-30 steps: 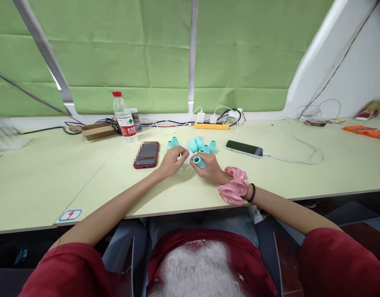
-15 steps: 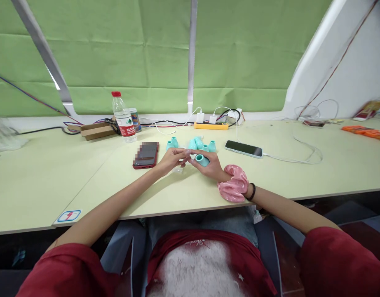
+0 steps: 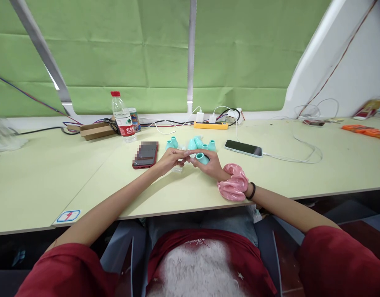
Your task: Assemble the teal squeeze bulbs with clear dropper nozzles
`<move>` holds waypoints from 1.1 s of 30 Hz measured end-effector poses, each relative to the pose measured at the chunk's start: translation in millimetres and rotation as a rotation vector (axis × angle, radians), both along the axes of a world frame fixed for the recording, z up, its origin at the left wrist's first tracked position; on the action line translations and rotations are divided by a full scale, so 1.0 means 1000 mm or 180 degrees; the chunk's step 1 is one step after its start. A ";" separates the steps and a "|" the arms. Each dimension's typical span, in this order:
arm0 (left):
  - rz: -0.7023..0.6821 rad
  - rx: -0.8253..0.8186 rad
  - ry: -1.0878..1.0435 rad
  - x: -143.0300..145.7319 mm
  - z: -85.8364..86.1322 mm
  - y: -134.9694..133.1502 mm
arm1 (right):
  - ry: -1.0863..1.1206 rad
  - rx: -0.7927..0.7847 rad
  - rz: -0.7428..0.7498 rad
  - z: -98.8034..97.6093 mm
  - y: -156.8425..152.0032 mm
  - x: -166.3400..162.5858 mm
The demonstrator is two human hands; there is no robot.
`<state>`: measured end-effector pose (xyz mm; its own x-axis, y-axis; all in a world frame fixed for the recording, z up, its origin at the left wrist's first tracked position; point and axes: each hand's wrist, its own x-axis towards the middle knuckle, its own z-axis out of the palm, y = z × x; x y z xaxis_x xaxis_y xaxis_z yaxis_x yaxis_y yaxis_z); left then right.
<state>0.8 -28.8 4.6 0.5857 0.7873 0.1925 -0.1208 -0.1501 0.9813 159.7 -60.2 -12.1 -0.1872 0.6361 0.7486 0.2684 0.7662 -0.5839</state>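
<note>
Head view: right hand (image 3: pixel 213 166) curled around small blue-green pot (image 3: pixel 203 159) at middle of table (image 3: pixel 165 198), pot tilted, round hole showing. Left hand (image 3: pixel 171 159) at pot's 9 o'clock, fingers bent, tips touching right hand's; cannot tell if they pinch anything. From pot: clear plastic bit (image 3: pixel 177 169) at 8, two more pots (image 3: pixel 170 144) at 10, white-edged phone (image 3: pixel 243 149) at 3.

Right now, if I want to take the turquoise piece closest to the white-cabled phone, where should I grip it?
Probably best to pinch the narrow neck of this turquoise piece from above and its right side: it stands upright and widens below, and another turquoise piece sits close on its left.
</note>
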 end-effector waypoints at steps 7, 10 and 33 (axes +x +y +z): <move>0.0100 -0.0037 0.0097 -0.001 0.002 0.000 | 0.0091 -0.0266 0.0146 0.000 0.001 0.001; 0.0302 -0.0005 0.0150 -0.003 0.003 0.002 | -0.0051 -0.0120 -0.0003 0.000 0.001 0.002; 0.1546 0.2891 0.3333 -0.002 -0.017 0.002 | 0.0914 0.0138 -0.2290 0.016 0.087 0.096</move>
<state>-1.5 -26.6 -12.6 0.4853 0.7866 0.3817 0.8124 -0.5671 0.1358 255.9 26.5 4.3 0.4660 0.4965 0.7324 0.5513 0.4845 -0.6792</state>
